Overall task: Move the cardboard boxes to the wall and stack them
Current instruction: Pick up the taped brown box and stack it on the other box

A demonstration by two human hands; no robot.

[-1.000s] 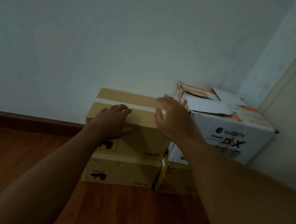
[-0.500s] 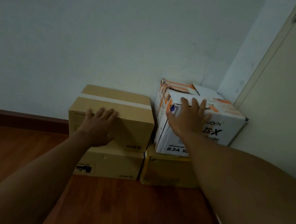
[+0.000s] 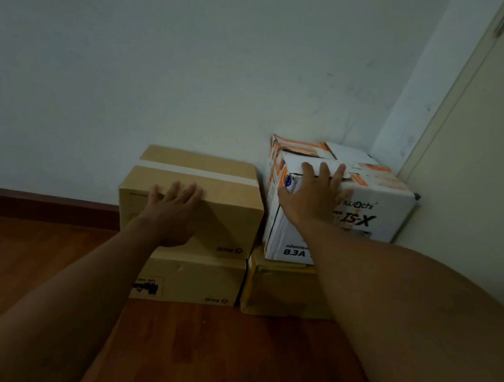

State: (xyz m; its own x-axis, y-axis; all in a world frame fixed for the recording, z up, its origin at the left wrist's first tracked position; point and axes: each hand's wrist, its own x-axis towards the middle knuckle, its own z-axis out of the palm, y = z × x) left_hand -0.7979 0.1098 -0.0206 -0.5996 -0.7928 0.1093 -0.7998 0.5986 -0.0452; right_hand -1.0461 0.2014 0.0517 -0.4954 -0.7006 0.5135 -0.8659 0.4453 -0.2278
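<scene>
Two stacks of boxes stand against the white wall in the corner. On the left, a taped brown box [image 3: 214,187] sits on a second brown box [image 3: 197,281]. My left hand [image 3: 170,213] lies flat on the upper brown box's front face, fingers spread. On the right, a white and orange printed box [image 3: 375,216] rests on a yellowish box [image 3: 280,290]. Pressed flat against the white box's front upper edge is my right hand [image 3: 312,197], fingers reaching over the top. Neither hand grips anything.
Dark wooden floor [image 3: 211,357] stretches in front of the stacks, with a dark skirting board [image 3: 40,206] along the wall. A cream door [image 3: 487,184] stands close to the right of the white box.
My right hand left the brown box's top and went to the white box's front. My left hand slid down onto the brown box's front face. The view swung right.
</scene>
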